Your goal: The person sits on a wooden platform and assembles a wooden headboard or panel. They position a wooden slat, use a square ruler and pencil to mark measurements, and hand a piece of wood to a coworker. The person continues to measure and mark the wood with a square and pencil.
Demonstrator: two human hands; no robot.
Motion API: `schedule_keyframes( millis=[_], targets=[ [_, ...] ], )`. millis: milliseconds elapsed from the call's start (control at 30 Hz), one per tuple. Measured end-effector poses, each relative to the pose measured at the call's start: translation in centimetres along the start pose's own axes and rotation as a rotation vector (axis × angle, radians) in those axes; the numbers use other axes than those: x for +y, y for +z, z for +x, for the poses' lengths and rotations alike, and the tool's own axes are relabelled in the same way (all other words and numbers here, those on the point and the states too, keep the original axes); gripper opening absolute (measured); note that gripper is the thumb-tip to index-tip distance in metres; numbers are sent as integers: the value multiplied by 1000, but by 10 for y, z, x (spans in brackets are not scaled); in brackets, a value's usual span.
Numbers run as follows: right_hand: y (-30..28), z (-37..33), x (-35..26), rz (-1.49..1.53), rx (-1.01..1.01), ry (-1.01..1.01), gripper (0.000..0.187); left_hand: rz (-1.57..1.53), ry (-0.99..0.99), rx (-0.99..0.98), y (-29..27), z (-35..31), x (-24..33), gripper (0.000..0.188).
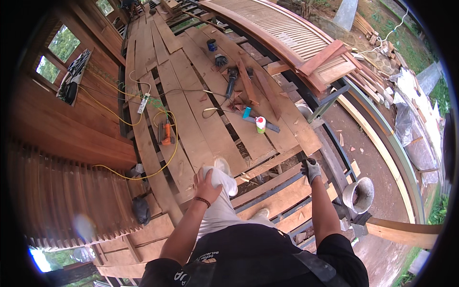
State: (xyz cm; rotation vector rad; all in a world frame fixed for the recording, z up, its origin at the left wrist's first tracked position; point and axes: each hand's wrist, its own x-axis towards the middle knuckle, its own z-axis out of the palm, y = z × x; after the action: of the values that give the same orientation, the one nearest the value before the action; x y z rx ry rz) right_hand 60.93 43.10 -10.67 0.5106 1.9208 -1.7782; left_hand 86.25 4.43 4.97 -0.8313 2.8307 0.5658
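My left hand, bare with a beaded bracelet at the wrist, lies with fingers spread on my bent knee in light trousers. The foot below that knee, in a white shoe, is on the plank floor. Out to the right, my right hand wears a grey and dark work glove. Its fingers look curled in beside a dark metal floor bar; what they hold, if anything, is hidden. Ahead stand a white bottle with a red cap and a teal-and-dark tool.
An orange power tool, yellow cord and power strip lie left. Farther ahead are an angle grinder, wood strips, a glove and a dark can. Gaps separate the planks. A bucket stands right.
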Motion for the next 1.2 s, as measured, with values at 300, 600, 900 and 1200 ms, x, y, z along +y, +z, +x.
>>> schedule_keyframes(
  millis=[300,600,900,1200],
  targets=[
    [96,48,-38,-21,-87,166,13,84,-82,-323,-11,177,-2,48],
    [210,-18,-103,-598,-257,471,22,-303,-71,-620,-37,238,-111,50],
    [154,111,-348,-671,614,1,63,80,-48,-1042,-156,271,-174,48],
    [99,311,-419,-574,807,180,79,-154,-408,-846,-186,425,-155,36]
  ],
)
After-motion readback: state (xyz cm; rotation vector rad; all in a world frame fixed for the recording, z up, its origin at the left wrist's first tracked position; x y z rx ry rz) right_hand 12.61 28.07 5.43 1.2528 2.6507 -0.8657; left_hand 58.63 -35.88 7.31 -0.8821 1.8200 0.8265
